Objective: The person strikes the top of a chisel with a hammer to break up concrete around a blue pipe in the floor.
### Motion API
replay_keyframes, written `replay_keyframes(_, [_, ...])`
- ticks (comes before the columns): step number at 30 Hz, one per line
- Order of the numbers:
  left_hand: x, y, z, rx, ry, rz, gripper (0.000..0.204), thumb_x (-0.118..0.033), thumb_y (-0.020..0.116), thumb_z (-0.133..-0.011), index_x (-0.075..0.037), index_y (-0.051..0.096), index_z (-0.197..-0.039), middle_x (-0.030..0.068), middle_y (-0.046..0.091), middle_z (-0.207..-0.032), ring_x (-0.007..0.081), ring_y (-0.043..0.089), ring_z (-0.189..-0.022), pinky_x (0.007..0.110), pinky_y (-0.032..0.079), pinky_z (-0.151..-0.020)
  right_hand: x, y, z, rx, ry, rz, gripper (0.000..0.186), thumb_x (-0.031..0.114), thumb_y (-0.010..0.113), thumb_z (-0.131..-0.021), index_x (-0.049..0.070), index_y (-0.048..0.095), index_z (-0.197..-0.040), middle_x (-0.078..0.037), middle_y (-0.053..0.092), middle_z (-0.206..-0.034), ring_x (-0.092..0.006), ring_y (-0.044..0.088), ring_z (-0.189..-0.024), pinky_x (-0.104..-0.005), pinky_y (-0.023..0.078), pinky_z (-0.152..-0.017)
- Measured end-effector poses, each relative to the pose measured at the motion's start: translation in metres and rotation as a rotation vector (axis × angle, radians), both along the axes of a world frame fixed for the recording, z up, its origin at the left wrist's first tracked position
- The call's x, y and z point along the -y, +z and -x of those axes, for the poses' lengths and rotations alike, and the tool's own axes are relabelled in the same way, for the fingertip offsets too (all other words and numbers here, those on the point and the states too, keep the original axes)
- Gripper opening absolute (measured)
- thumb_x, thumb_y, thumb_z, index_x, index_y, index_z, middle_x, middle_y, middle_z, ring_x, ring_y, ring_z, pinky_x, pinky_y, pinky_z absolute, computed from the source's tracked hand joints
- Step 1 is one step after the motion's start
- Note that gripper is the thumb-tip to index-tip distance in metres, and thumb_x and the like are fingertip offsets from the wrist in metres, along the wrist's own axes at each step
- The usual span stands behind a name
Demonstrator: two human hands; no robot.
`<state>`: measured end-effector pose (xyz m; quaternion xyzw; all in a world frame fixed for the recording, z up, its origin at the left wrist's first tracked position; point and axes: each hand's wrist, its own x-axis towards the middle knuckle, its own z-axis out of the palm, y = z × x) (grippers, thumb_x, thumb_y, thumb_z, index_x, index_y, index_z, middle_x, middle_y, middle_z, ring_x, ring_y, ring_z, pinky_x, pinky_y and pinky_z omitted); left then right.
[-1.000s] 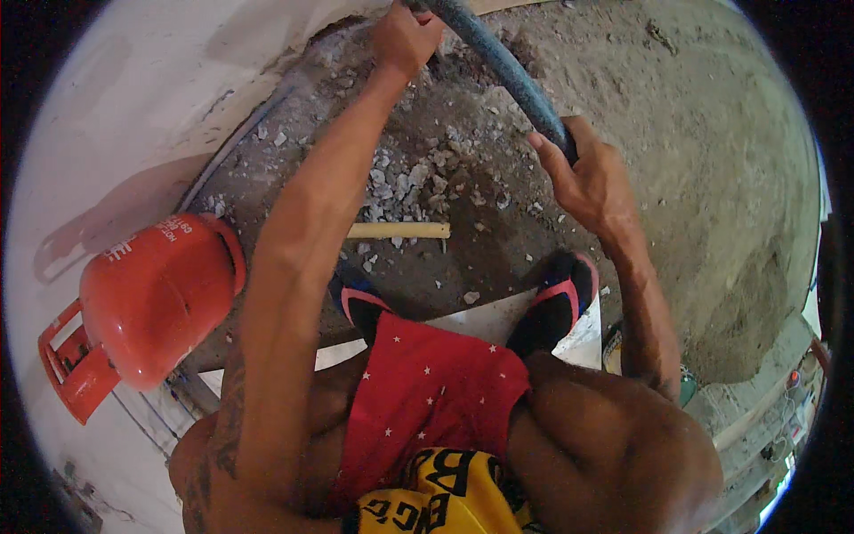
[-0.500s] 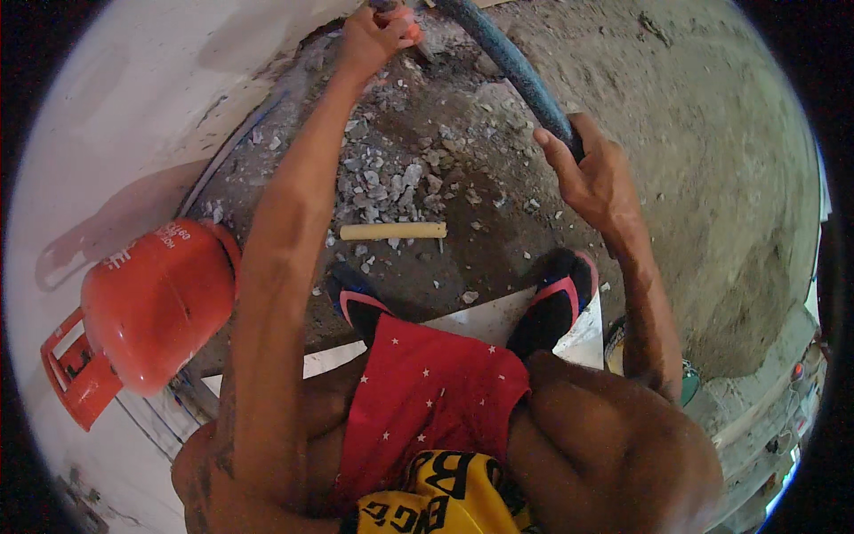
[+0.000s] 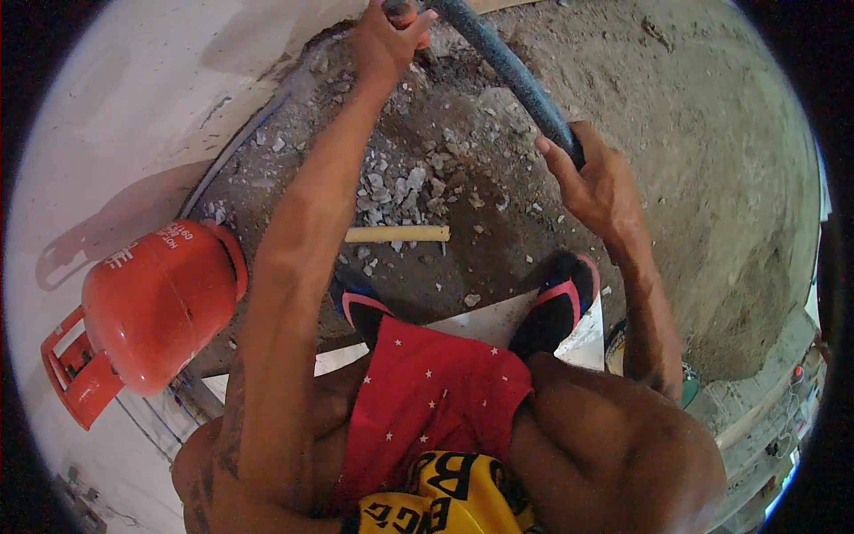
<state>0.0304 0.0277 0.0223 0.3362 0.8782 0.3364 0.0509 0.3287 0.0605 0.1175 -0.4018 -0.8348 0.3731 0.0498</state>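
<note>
At the upper edge my left hand is closed around a chisel with an orange guard. The chisel's dark round end shows above my fingers, and its lower tip is hidden. My right hand is wrapped round the near end of a long blue-grey, speckled hammer handle. That handle slants up and left toward the chisel, and its head lies beyond the upper edge. Broken grey rubble lies on the ground below my left hand.
A red gas cylinder lies by the white wall at left. A short tan stick rests before my sandalled feet, with a pale board under them. Bare earth stretches right; a grey pipe follows the wall's foot.
My left hand and forearm have shifted slightly right, and the chisel's top end shows more plainly. The hammer handle has moved a little; my right hand stays nearly in place.
</note>
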Motion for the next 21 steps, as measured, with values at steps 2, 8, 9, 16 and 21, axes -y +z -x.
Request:
replay_keyframes(2, [-0.002, -0.008, 0.009, 0.117, -0.166, -0.067, 0.025, -0.020, 0.065, -0.090, -0.001, 0.050, -0.084, 0.0058, 0.053, -0.064, 0.0167, 0.054, -0.058, 0.036, 0.048, -0.061, 0.000, 0.010, 0.000, 0.001, -0.008, 0.010, 0.043, 0.042, 0.064, -0.091, 0.000, 0.058, -0.091, -0.017, 0.054, -0.056, -0.0312, 0.058, -0.051, -0.0432, 0.042, -0.050])
replay_keyframes(8, [0.016, -0.024, 0.059, 0.176, -0.378, -0.067, 0.038, -0.027, 0.067, -0.088, -0.005, 0.044, -0.067, 0.0060, 0.048, -0.058, 0.0149, 0.053, -0.054, 0.037, 0.044, -0.054, -0.006, 0.008, 0.021, -0.080, 0.064, -0.028, 0.041, 0.042, 0.064, -0.092, 0.001, 0.058, -0.091, -0.018, 0.055, -0.056, -0.0322, 0.058, -0.051, -0.0434, 0.043, -0.050])
replay_keyframes(9, [0.008, -0.020, 0.048, 0.193, -0.395, -0.079, 0.038, -0.027, 0.067, -0.088, -0.005, 0.044, -0.067, 0.0060, 0.048, -0.058, 0.0149, 0.053, -0.054, 0.037, 0.044, -0.054, -0.010, 0.014, 0.018, -0.077, 0.059, -0.056, 0.042, 0.042, 0.064, -0.092, 0.001, 0.058, -0.091, -0.018, 0.055, -0.056, -0.0329, 0.059, -0.051, -0.0433, 0.043, -0.050])
replay_keyframes(16, [0.021, 0.002, 0.012, 0.209, -0.427, 0.001, 0.025, -0.030, 0.071, -0.085, -0.008, 0.059, -0.085, 0.0054, 0.061, -0.070, 0.0148, 0.062, -0.070, 0.036, 0.048, -0.065, -0.005, 0.032, 0.037, -0.190, 0.092, -0.158, 0.040, 0.042, 0.063, -0.092, 0.003, 0.055, -0.095, -0.020, 0.056, -0.058, -0.0397, 0.061, -0.055, -0.0464, 0.045, -0.050])
replay_keyframes(21, [0.018, -0.020, 0.007, 0.035, -0.558, -0.107, 0.032, -0.030, 0.075, -0.083, -0.008, 0.068, -0.104, 0.0077, 0.071, -0.085, 0.0170, 0.069, -0.083, 0.033, 0.053, -0.075, -0.010, -0.008, 0.034, -0.098, 0.117, -0.112, 0.037, 0.039, 0.061, -0.093, 0.003, 0.050, -0.094, -0.024, 0.058, -0.061, -0.0469, 0.059, -0.059, -0.0502, 0.044, -0.050])
